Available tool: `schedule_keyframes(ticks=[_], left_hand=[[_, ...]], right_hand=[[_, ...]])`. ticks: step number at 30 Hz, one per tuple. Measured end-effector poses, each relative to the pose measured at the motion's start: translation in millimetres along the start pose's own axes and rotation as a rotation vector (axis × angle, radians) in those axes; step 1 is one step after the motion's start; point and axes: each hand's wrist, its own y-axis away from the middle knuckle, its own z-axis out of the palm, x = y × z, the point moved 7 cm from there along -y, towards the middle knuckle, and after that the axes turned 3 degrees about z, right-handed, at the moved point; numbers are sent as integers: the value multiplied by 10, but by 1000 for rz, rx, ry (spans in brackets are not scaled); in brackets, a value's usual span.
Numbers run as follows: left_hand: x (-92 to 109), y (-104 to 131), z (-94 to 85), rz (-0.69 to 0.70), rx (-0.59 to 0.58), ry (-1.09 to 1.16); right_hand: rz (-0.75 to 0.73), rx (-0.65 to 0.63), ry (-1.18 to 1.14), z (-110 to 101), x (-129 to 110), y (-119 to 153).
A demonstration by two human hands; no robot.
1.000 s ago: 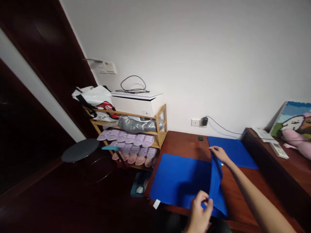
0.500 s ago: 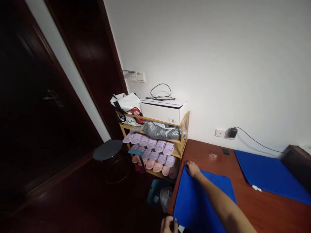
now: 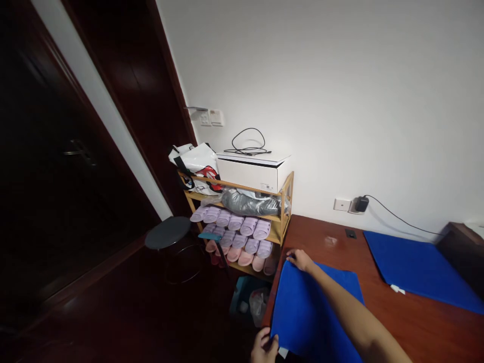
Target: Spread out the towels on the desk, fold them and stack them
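Reddish-brown worktop [image 3: 328, 252] carries a folded blue cloth [image 3: 313, 307]; left hand [image 3: 264, 348] pinches its near corner, right hand [image 3: 300, 260] pins the far corner (aligning edges); smoothing seems next.

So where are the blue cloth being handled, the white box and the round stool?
blue cloth [image 3: 306, 312]: head view, its flat middle.
white box [image 3: 252, 172]: head view, its front side.
round stool [image 3: 167, 232]: head view, its dark seat.

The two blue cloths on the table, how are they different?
The near blue cloth has both hands on it, the right hand at its far corner, the left hand at its near corner; the far blue cloth lies untouched. The near one looks narrower. Both are bright blue, flat on the wooden table.
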Motion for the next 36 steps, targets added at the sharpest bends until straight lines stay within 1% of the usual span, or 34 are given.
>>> schedule_keyframes(ticks=[2, 4, 6, 8, 11, 14, 16, 19, 21, 23, 25, 27, 29, 31, 34, 36], left_hand=[[90, -6, 12, -30, -90, -21], [234, 0, 15, -36, -181, -75], [432, 19, 1, 7, -230, -113], [672, 50, -14, 87, -246, -118], [1085, 121, -14, 207, -276, -76], [1572, 214, 11, 313, -343, -29], [1928, 291, 45, 383, -400, 20], [2455, 419, 126, 479, -466, 94], [2770, 495, 207, 528, -490, 121], [3040, 557, 319, 560, -518, 129], [3259, 607, 454, 582, -561, 126], [3420, 650, 587, 602, -609, 116], [3520, 689, 700, 617, -653, 105], [3553, 728, 789, 613, -698, 85], [3526, 781, 871, 581, -743, 57], [3497, 806, 891, 564, -745, 65]], right_hand=[[-74, 12, -33, -210, -57, 154], [-134, 31, -52, -477, -78, 344], [-177, 55, -62, -785, -63, 573], [-208, 82, -63, -1113, -23, 846], [-271, 148, -63, -1620, 31, 1356], [-311, 236, -92, -2086, 86, 1949], [-285, 295, -131, -2337, 146, 2346], [-247, 402, -197, -2625, 224, 2908], [-233, 470, -247, -2760, 270, 3237], [-207, 516, -301, -2850, 331, 3508], [-171, 548, -338, -2904, 405, 3727], [-134, 570, -356, -2929, 478, 3908], [-109, 573, -361, -2925, 530, 4060], [-102, 565, -356, -2904, 557, 4194], [-84, 568, -350, -2867, 593, 4367], [-46, 571, -366, -2837, 641, 4454]])
